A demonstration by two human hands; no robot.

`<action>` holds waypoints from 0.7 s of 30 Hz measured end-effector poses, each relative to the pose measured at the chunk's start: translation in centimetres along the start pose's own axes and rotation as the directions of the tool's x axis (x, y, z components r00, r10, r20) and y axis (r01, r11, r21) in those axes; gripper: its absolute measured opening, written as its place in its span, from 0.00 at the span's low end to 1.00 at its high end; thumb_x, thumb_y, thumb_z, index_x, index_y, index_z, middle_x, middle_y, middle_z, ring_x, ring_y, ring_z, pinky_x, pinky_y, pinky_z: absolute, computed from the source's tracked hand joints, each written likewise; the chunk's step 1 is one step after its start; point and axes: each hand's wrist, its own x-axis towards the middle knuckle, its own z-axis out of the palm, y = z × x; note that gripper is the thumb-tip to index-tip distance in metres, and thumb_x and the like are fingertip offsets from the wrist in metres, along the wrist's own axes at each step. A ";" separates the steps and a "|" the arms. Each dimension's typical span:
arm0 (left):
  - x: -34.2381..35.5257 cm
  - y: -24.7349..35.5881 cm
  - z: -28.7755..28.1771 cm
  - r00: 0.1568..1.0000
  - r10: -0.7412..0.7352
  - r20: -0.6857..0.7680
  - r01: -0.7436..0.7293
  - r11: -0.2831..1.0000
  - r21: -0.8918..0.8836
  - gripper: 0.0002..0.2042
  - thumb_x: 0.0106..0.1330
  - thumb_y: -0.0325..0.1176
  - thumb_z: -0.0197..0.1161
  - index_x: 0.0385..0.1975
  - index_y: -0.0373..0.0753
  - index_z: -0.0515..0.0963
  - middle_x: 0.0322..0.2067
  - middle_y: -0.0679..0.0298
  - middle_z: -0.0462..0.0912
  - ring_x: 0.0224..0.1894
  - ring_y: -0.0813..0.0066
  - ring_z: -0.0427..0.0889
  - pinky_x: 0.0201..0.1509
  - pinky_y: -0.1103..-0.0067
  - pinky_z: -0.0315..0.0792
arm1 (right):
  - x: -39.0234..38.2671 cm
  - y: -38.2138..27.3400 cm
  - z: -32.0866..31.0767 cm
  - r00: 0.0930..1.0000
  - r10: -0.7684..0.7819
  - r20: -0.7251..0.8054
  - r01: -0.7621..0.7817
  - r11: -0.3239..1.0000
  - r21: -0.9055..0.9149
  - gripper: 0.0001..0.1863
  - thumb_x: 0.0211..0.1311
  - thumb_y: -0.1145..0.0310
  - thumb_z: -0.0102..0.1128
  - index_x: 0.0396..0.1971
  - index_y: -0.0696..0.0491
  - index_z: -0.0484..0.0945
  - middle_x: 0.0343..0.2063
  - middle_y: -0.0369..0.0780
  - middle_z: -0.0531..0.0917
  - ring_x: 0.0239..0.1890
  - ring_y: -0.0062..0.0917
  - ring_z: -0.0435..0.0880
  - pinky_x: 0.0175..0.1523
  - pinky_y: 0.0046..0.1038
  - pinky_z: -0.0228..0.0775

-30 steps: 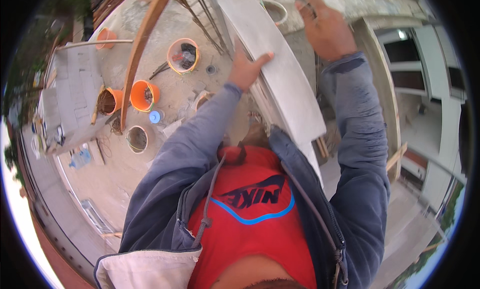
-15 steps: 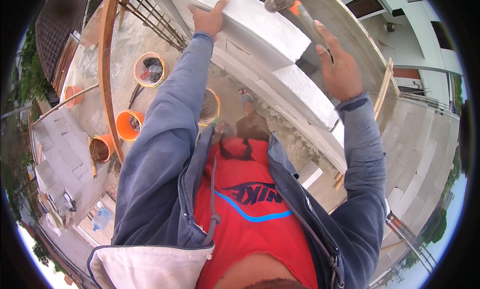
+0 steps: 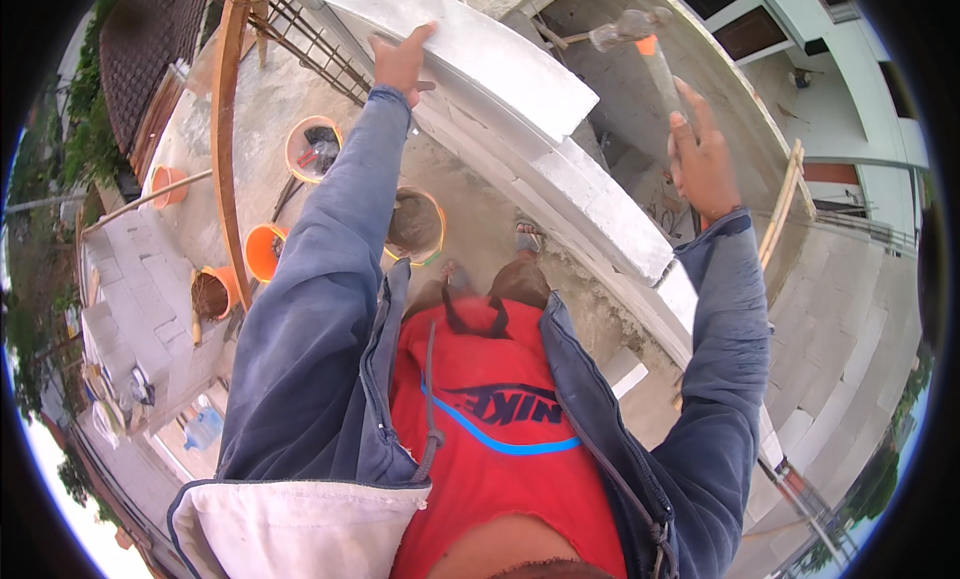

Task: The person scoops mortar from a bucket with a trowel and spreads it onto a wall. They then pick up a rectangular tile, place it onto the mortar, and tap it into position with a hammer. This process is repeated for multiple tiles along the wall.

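Observation:
A long white masonry block [image 3: 520, 74] lies along the top of a wall. My left hand [image 3: 402, 64] rests against its near upper edge, fingers spread and gripping nothing. To the right, my right hand [image 3: 708, 164] is closed around the handle of a hammer [image 3: 658, 76], a metal head with an orange band below it. The hammer is raised beyond the block's right end, apart from it. Another white block [image 3: 612, 204] sits lower in the wall, running toward my right forearm.
Left of the wall stand a bucket of grey mix [image 3: 428, 204], a bucket with tools [image 3: 300, 169] and an orange bucket [image 3: 260, 249]. A wooden post [image 3: 226, 129] and a steel rebar cage [image 3: 315, 54] rise at the left. Bamboo poles [image 3: 783, 204] lean at the right.
My right hand has swung the hammer to the right, farther from the block. My left hand stays on the block's edge. The whole view has shifted slightly.

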 end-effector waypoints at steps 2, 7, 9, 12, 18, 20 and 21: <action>-2.0 0.2 1.7 0.999 -0.030 -0.044 0.029 0.999 -0.030 0.69 0.56 0.49 0.82 0.82 0.37 0.28 0.76 0.39 0.54 0.75 0.37 0.63 0.59 0.36 0.76 | 2.4 2.2 -1.3 0.995 0.075 0.070 -0.082 0.991 0.105 0.30 0.81 0.64 0.52 0.79 0.42 0.61 0.29 0.36 0.77 0.19 0.18 0.75 0.23 0.26 0.70; -7.5 -4.0 4.0 0.997 -0.068 0.028 0.070 0.996 -0.058 0.62 0.63 0.46 0.78 0.82 0.35 0.32 0.75 0.38 0.57 0.71 0.43 0.71 0.55 0.53 0.84 | 7.7 8.8 0.2 0.932 0.204 0.300 -0.282 0.928 0.245 0.36 0.78 0.66 0.56 0.81 0.47 0.55 0.28 0.35 0.74 0.16 0.18 0.73 0.19 0.26 0.69; -10.1 -5.1 5.0 0.993 -0.099 0.062 0.106 0.986 -0.126 0.58 0.65 0.42 0.77 0.82 0.34 0.36 0.71 0.39 0.63 0.69 0.46 0.73 0.54 0.56 0.85 | 7.9 8.9 0.3 0.848 0.183 0.498 -0.304 0.937 0.172 0.36 0.78 0.67 0.56 0.81 0.47 0.55 0.28 0.35 0.75 0.16 0.18 0.73 0.20 0.26 0.69; -14.6 -4.7 7.9 0.982 -0.172 0.075 0.182 0.972 -0.151 0.49 0.68 0.38 0.75 0.79 0.33 0.46 0.63 0.45 0.72 0.62 0.53 0.78 0.53 0.58 0.86 | 6.5 8.2 -0.8 0.806 0.165 0.568 -0.320 0.929 0.185 0.35 0.78 0.67 0.55 0.81 0.48 0.54 0.29 0.36 0.74 0.16 0.18 0.73 0.20 0.25 0.69; -17.5 -4.5 9.6 0.959 -0.276 0.060 0.282 0.944 -0.171 0.26 0.71 0.36 0.73 0.62 0.37 0.67 0.51 0.58 0.79 0.46 0.65 0.84 0.48 0.65 0.85 | 2.2 4.8 -8.1 0.901 0.066 0.429 -0.160 0.969 0.188 0.34 0.79 0.72 0.54 0.81 0.47 0.55 0.30 0.35 0.75 0.15 0.14 0.70 0.17 0.24 0.65; -17.2 -4.7 8.7 0.960 -0.271 0.075 0.280 0.943 -0.179 0.20 0.72 0.38 0.72 0.56 0.40 0.71 0.48 0.60 0.80 0.43 0.68 0.84 0.45 0.70 0.84 | -0.3 3.7 -10.1 0.916 0.092 0.390 -0.152 0.980 0.127 0.35 0.77 0.76 0.54 0.80 0.52 0.57 0.35 0.36 0.80 0.22 0.20 0.78 0.27 0.26 0.75; -16.6 -4.1 8.4 0.957 -0.278 0.083 0.289 0.939 -0.188 0.18 0.72 0.38 0.71 0.54 0.41 0.72 0.47 0.62 0.80 0.43 0.69 0.84 0.44 0.71 0.83 | -1.7 5.5 -10.8 0.950 -0.026 0.311 -0.002 0.996 0.089 0.35 0.76 0.76 0.56 0.79 0.55 0.57 0.37 0.38 0.81 0.27 0.24 0.81 0.35 0.28 0.77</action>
